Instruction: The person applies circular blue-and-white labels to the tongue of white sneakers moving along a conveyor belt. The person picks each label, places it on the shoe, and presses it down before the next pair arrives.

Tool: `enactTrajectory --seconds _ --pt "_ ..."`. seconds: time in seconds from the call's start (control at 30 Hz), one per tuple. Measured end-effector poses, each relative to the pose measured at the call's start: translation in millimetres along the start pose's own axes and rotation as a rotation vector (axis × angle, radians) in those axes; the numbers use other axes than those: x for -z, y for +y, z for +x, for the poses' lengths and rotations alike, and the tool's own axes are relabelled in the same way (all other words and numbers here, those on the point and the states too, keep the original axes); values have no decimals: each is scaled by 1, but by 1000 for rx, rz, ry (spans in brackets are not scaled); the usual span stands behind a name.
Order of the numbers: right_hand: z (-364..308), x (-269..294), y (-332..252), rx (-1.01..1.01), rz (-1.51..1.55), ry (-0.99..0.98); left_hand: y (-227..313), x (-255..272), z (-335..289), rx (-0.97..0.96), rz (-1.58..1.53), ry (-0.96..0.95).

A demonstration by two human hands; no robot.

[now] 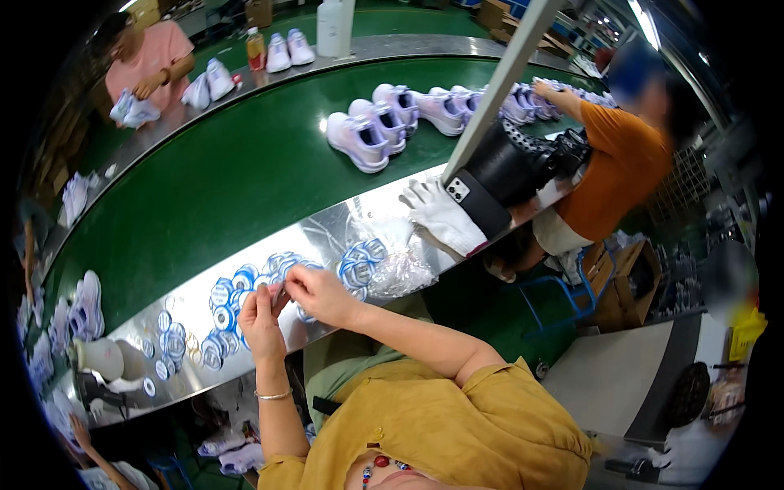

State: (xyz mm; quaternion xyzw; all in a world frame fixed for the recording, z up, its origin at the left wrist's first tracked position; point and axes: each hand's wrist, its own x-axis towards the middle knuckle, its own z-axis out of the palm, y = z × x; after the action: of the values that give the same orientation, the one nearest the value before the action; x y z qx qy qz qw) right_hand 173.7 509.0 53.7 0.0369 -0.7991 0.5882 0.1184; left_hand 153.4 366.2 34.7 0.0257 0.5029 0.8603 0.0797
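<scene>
Above the metal ledge (184, 302), my left hand (262, 322) and my right hand (325, 296) meet with fingertips pinched together. Something small sits between them, too hidden by the fingers to name. Round blue-and-white tags (222, 292) lie in a loose heap just beyond and beside my left hand. More round tags (170, 343) are scattered farther left. Past my right hand, another cluster of round tags (359, 263) rests against a crumpled clear plastic bag (402, 276).
A white glove (441, 216) and a dark phone (478, 202) lie right of the bag, by a slanted post (500, 90). White-lilac shoes (359, 140) stand on the green conveyor belt (212, 171). One person in orange (625, 159) works at right, another in pink (155, 61) across the belt.
</scene>
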Motion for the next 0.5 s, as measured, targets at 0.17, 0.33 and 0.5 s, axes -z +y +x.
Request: enactTrajectory --seconds 0.17,0.33,0.5 --pt "-6 16 4 240 -276 69 -1 -29 5 86 25 -6" --pt "6 44 17 -19 -12 13 -16 -42 29 44 188 -136" --pt "31 92 36 -249 456 -150 -19 -81 53 -44 388 -232"
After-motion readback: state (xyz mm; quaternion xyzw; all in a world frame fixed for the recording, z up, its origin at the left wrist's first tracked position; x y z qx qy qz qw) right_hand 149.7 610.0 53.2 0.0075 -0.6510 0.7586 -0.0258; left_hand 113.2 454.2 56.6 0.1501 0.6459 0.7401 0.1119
